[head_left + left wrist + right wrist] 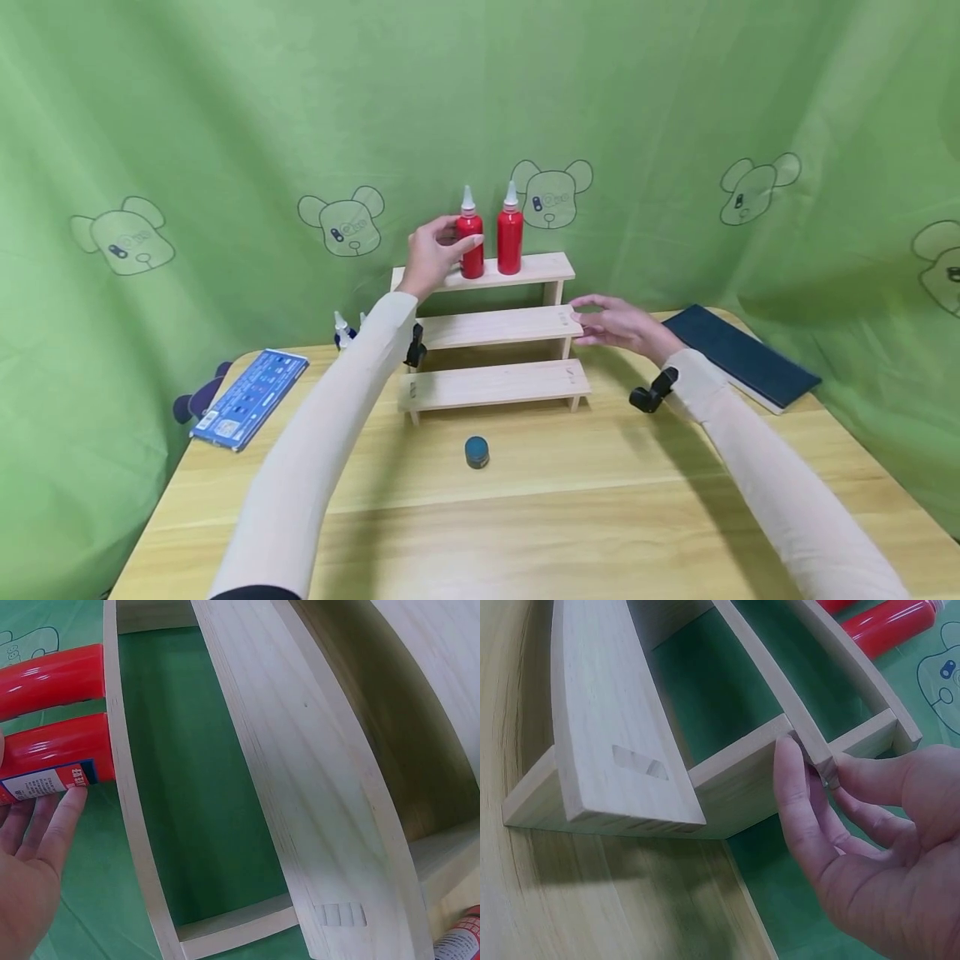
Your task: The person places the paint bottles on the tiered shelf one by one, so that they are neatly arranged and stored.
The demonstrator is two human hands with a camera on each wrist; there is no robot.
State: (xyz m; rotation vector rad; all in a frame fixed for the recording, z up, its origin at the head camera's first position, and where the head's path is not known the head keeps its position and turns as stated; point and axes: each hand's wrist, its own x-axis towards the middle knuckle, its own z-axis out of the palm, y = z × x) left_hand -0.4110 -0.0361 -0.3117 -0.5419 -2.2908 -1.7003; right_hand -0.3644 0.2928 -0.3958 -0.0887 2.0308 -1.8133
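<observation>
My left hand is at the top step of a three-tier wooden shelf rack. Its thumb lies across the front of a red squeeze bottle with a white pointed cap, fingers round the far side. The bottle stands upright on that step; its label shows in the left wrist view. A second red bottle stands just to the right. My right hand pinches the right end of the middle shelf board, thumb on one face and fingers on the other.
A small dark jar sits in front of the rack. On the left lie a blue flat pack and, partly behind my sleeve, white-nozzled bottles. A dark notebook lies at the right. Green curtain hangs behind the table.
</observation>
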